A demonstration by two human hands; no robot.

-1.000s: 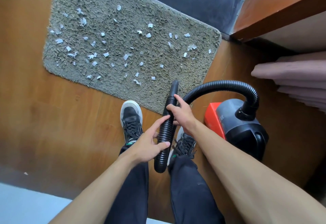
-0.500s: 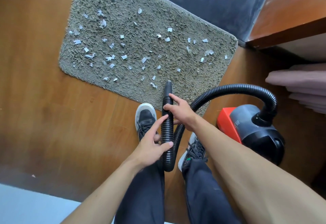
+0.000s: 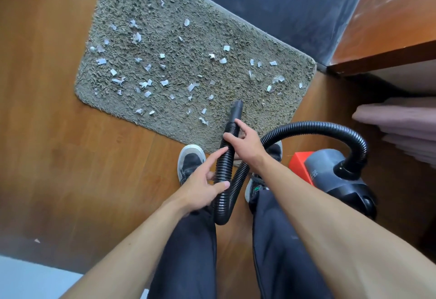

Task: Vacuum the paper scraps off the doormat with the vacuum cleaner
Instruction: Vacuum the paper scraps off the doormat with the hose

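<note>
A grey shaggy doormat [image 3: 207,34] lies on the wooden floor, strewn with several white paper scraps [image 3: 146,84]. A black ribbed vacuum hose [image 3: 225,169] runs up between my hands, and its smooth nozzle [image 3: 236,111] points at the mat's near edge. My right hand [image 3: 246,144] grips the hose just below the nozzle. My left hand [image 3: 203,186] holds the hose lower down, thumb and fingers on either side. The hose loops right to the grey, black and red vacuum cleaner [image 3: 335,176] on the floor.
My two black sneakers [image 3: 190,163] stand at the mat's near edge. A dark panel [image 3: 283,4] lies behind the mat. A wooden ledge [image 3: 387,39] and folded pink cloth [image 3: 401,122] are at the right. One stray scrap [image 3: 37,241] lies on the floor at left.
The nozzle has come forward over the mat's near edge. Both hands keep their hold on the hose. The view has shifted, so mat and vacuum cleaner sit further right and lower.
</note>
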